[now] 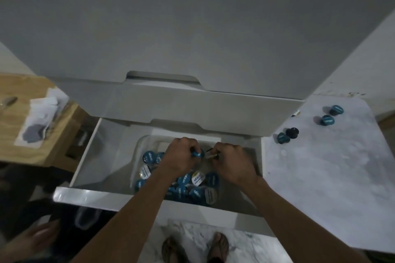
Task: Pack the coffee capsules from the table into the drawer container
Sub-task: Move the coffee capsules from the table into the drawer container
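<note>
Capsules [193,192] heaped in clear container [141,145] inside open drawer [94,195]. Left hand [178,159] gripping blue capsule [197,154]; right hand [232,161] pinching pale capsule [210,156], both over the heap. More capsules [327,120] scattered on marble counter [331,177] to the right.

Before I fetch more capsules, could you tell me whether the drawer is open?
Open: the drawer is pulled out, capsules visible inside.

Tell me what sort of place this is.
Probably a home kitchen or pantry corner: white drawer fronts, a marble-look table with loose coffee capsules, and an open drawer whose clear container holds many more.
</note>
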